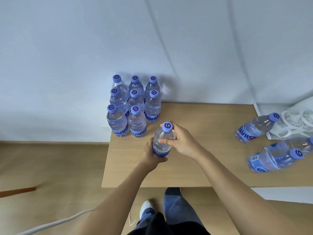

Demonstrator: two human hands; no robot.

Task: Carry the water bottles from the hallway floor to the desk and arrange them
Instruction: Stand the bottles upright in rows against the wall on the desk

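Note:
A clear water bottle (163,141) with a blue cap stands upright above the wooden desk (211,158), held by both hands. My left hand (149,154) grips its lower labelled part. My right hand (182,141) grips its shoulder just under the cap. Several matching bottles stand in rows in a group (135,106) at the desk's back left corner, just left of the held one. Three more bottles (257,127) stand or lean at the desk's right side.
A white tray (261,114) with white patterned cups sits at the far right against the wall. The desk's left edge drops to wooden floor. A white cable (50,223) lies on the floor at lower left. My legs and shoe show below the desk's front edge.

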